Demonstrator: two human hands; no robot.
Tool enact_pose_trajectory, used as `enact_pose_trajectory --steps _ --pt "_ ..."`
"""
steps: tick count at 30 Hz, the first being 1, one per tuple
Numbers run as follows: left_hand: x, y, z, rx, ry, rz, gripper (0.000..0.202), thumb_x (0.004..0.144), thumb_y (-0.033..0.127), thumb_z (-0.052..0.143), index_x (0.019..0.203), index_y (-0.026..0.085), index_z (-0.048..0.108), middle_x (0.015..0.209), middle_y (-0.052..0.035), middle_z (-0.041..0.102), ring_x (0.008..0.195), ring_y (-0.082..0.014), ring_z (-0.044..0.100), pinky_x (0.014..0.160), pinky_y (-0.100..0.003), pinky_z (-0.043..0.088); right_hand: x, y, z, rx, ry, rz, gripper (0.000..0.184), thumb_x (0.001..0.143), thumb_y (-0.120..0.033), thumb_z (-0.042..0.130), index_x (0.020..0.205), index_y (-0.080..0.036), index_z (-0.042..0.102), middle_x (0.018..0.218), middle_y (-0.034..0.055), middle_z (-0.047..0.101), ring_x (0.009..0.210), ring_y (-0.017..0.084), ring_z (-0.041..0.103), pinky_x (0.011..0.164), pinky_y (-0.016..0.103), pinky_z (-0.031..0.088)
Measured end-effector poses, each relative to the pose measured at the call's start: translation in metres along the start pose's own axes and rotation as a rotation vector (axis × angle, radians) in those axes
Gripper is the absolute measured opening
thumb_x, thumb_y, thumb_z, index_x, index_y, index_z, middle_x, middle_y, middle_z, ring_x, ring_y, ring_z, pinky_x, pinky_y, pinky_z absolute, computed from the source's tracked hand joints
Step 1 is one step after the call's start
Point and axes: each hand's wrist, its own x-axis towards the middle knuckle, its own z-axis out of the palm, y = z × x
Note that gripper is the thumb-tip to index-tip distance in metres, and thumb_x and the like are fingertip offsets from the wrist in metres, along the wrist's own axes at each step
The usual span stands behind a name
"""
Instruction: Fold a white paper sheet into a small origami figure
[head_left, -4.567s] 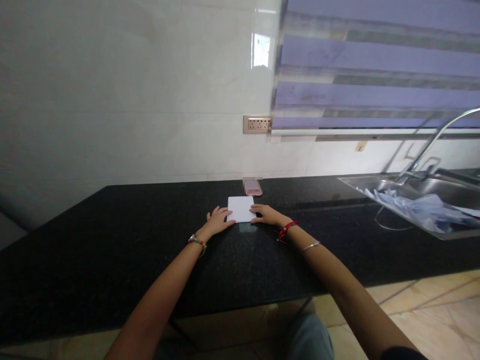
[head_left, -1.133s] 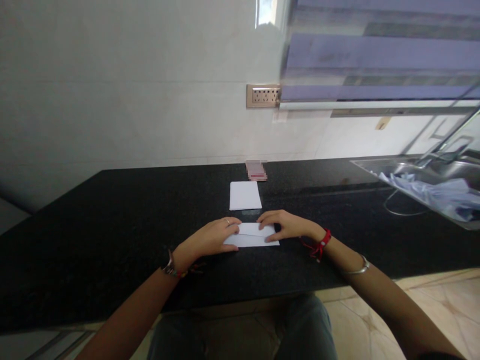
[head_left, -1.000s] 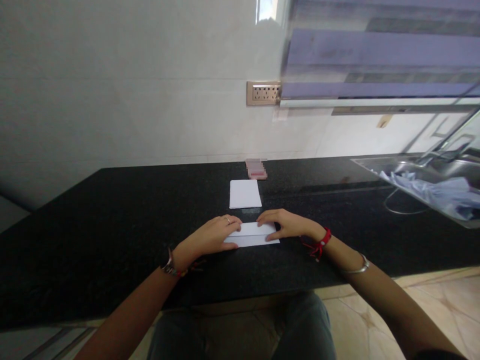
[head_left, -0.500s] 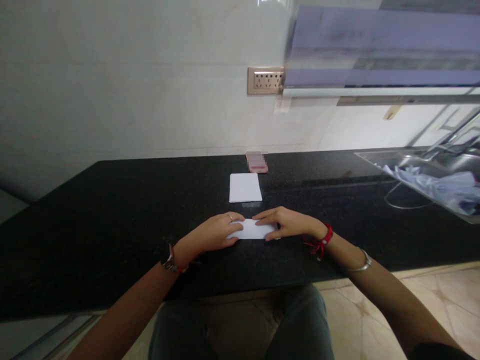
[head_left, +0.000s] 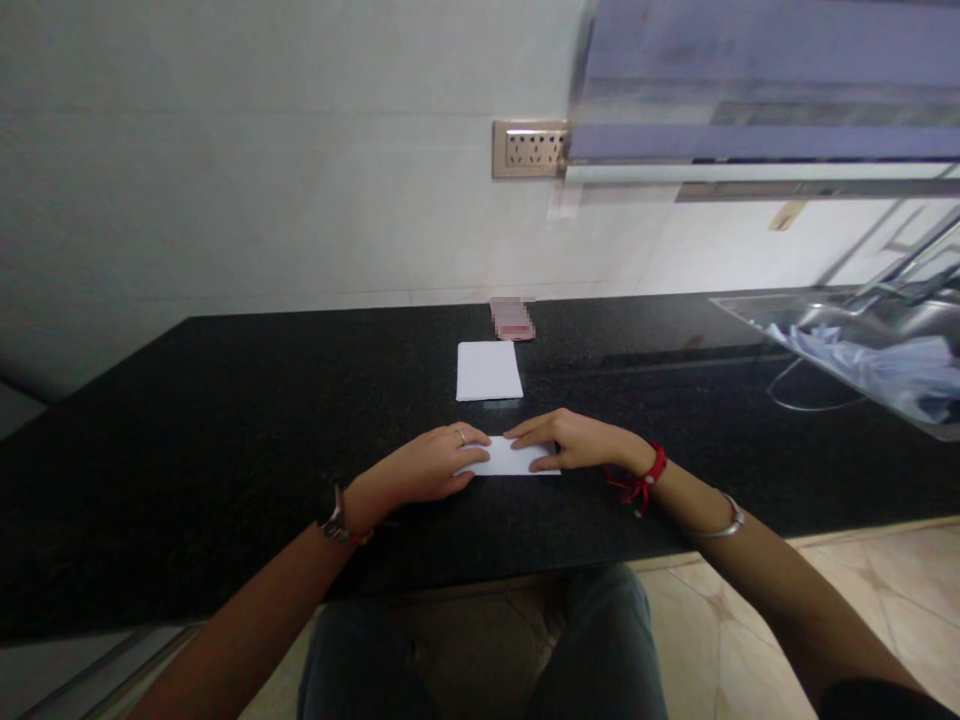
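A narrow white strip of paper (head_left: 511, 457), apparently folded, lies flat on the dark counter in front of me. My left hand (head_left: 437, 462) rests over its left end with the fingers extended and the thumb at the near edge. On the right end lies my right hand (head_left: 576, 440), fingers spread along the far edge and thumb on the paper. Both hands press down on the strip rather than wrap round it. Just beyond them sits a neat stack of white paper (head_left: 488, 371). Its far side is close to a pinkish, pixelated object (head_left: 513, 319).
The black speckled counter (head_left: 262, 420) runs along a white tiled wall with a socket panel (head_left: 529, 150). At right a metal sink (head_left: 892, 300) has crumpled whitish plastic or cloth (head_left: 885, 365) at it. A wire loop (head_left: 814, 405) lies near its edge.
My right thumb has shifted slightly up onto the strip, so its near right corner shows. The left hand stays about where it was. The view has tilted a little.
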Motion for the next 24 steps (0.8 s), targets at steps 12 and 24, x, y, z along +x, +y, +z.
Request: enact_pose_trajectory --steps 12,24 --pt "-0.0010 0.0019 0.0005 -0.011 -0.018 -0.018 0.022 0.079 0.017 0.046 0.100 0.016 0.054 0.117 -0.0106 0.051 0.108 -0.0207 0.046 0.090 -0.036 0.041 -0.0003 -0.0012 -0.0004 0.009 -0.017 0.006 0.035 0.077 -0.023 0.056 0.110 -0.011 0.057 0.122 0.0122 0.051 0.108 0.018 0.051 0.092 0.030 0.040" --pt "-0.0005 0.0046 0.0022 -0.066 -0.051 -0.101 0.027 0.078 0.015 0.044 0.104 0.016 0.050 0.121 -0.0104 0.047 0.109 -0.0207 0.045 0.091 -0.034 0.040 0.0005 -0.0037 -0.0024 0.002 -0.069 0.034 0.035 0.077 -0.026 0.057 0.108 -0.011 0.058 0.124 0.0127 0.049 0.111 0.019 0.048 0.094 0.030 0.038"
